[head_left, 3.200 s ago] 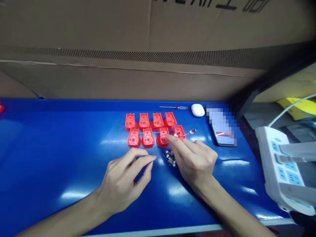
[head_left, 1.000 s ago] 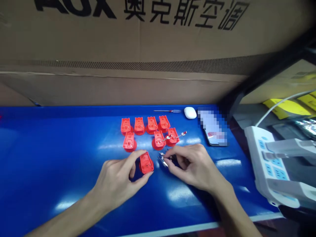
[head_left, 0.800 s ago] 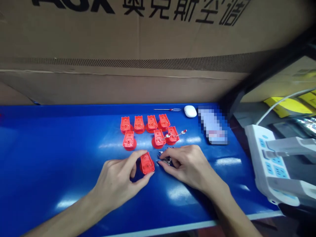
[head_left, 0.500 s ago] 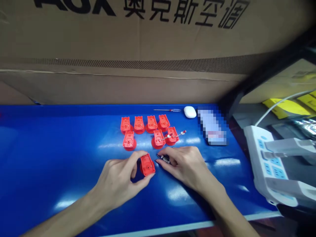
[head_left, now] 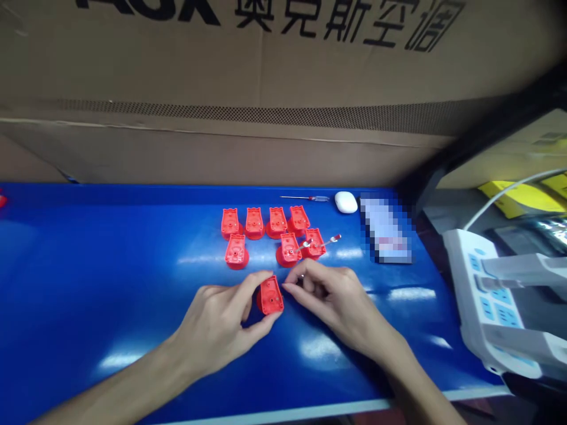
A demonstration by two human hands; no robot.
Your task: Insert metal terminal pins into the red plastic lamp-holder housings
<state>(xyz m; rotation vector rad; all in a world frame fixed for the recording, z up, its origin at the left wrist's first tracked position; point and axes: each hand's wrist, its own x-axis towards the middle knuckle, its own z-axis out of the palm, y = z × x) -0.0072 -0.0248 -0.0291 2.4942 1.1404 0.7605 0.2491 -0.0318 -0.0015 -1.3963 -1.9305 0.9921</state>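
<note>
1. Moved out of the front row since the earliest frame: one red housing (head_left: 271, 295), now clamped by the fingers (head_left: 256, 280) of the left hand (head_left: 217, 316), hollow face up.
2. Right hand (head_left: 341, 295) held just beside it; its fingertips drawn together, whether on anything cannot be told.
3. Ahead, seven more housings (head_left: 254, 222) set in two rows on the blue table (head_left: 110, 283); thin pieces (head_left: 306, 243) seen at two.
4. Screwdriver (head_left: 316, 199), white case (head_left: 346, 202) and phone (head_left: 387, 233) laid beyond, phone rightmost.

The head camera looks forward and down onto the table (head_left: 110, 283).
</note>
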